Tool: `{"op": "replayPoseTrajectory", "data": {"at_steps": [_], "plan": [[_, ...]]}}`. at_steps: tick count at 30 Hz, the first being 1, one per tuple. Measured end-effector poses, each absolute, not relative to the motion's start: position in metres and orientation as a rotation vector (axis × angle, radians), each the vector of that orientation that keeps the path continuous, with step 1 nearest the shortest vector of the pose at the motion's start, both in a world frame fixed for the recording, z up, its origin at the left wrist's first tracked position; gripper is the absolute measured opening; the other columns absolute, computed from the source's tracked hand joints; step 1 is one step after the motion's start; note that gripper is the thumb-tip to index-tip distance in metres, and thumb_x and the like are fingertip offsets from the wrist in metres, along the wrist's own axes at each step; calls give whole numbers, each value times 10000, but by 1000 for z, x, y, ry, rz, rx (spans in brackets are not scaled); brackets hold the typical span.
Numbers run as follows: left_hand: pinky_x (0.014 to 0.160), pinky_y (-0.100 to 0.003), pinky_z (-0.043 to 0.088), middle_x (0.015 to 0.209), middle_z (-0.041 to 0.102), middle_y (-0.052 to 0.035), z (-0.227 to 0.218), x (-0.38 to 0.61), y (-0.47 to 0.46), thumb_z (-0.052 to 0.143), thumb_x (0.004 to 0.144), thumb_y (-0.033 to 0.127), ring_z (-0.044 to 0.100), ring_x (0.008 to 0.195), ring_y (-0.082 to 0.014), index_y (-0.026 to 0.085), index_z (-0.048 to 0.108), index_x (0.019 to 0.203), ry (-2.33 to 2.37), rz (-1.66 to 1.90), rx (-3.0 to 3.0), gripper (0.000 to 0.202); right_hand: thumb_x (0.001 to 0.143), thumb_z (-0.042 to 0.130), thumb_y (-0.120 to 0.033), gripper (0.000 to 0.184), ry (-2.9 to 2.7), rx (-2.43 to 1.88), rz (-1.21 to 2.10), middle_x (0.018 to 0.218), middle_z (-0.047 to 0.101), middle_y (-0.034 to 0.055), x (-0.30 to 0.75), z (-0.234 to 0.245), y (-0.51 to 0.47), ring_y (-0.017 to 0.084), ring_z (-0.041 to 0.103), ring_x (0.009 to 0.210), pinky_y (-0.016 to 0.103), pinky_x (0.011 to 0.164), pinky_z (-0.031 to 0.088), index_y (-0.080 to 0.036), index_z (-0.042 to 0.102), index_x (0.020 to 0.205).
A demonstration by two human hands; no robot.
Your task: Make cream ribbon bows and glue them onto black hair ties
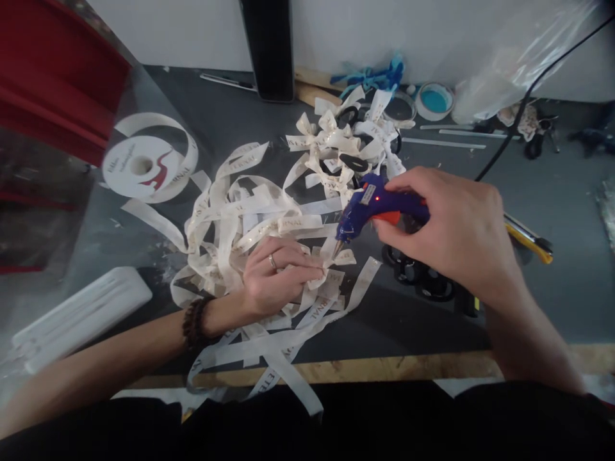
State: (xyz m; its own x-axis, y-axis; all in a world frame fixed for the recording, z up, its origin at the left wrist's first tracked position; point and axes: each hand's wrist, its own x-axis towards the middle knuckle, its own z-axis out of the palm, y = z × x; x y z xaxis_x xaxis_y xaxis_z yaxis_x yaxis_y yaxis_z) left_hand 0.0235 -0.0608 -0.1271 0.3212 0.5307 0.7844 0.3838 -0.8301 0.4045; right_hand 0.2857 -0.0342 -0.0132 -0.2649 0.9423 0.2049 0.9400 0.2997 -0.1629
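My right hand (446,230) is closed around the handle of a blue glue gun (358,208) with an orange trigger and a small red light. Its metal nozzle points down at a cream ribbon bow (321,272). My left hand (281,275), wearing a ring, pinches that bow between thumb and fingers. Loose cream ribbon strips (314,314) with printed lettering lie tangled under and around my left hand. Just beyond the glue gun is a pile of finished-looking bows (331,137) with some black loops among them.
A ribbon spool (143,165) lies at the left, above a white box-like object (81,317). A black phone-like slab (269,51) leans at the back wall. A tape roll (435,100), glue sticks (444,143) and a yellow cutter (528,238) lie rightward. A black cable (523,105) hangs at right.
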Motion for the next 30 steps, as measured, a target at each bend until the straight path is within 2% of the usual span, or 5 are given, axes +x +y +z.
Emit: {"op": "replayPoseTrajectory", "data": {"at_steps": [6,17,22,30], "plan": [[617,-337,605,809,802,56,-128,25,-61,826,893,165,741,761,-181,303,771,878,866,1529,2447,150,868,729,-384,295,-2345,-1783,50,1096,804,34,277,-17,-37,316,757,1012,381,683,491,-290,689,1144],[623,-336,590,831,808,52,-128,26,-61,848,862,120,744,759,-180,298,764,900,826,1547,2407,201,876,727,-410,314,-2361,-1801,32,1094,805,37,275,-18,-38,302,754,965,376,655,471,-280,689,1159],[632,-375,603,837,813,27,-128,26,-62,838,874,130,744,779,-207,284,764,913,817,1523,2392,175,856,744,-406,322,-2357,-1789,34,1085,810,34,275,-18,-38,305,759,969,369,636,446,-269,692,1143],[613,-369,597,812,807,44,-130,28,-63,831,883,132,745,759,-198,299,763,883,857,1548,2363,180,871,735,-392,307,-2373,-1810,29,1108,808,32,274,-19,-39,315,757,976,380,647,461,-293,684,1157]]}}
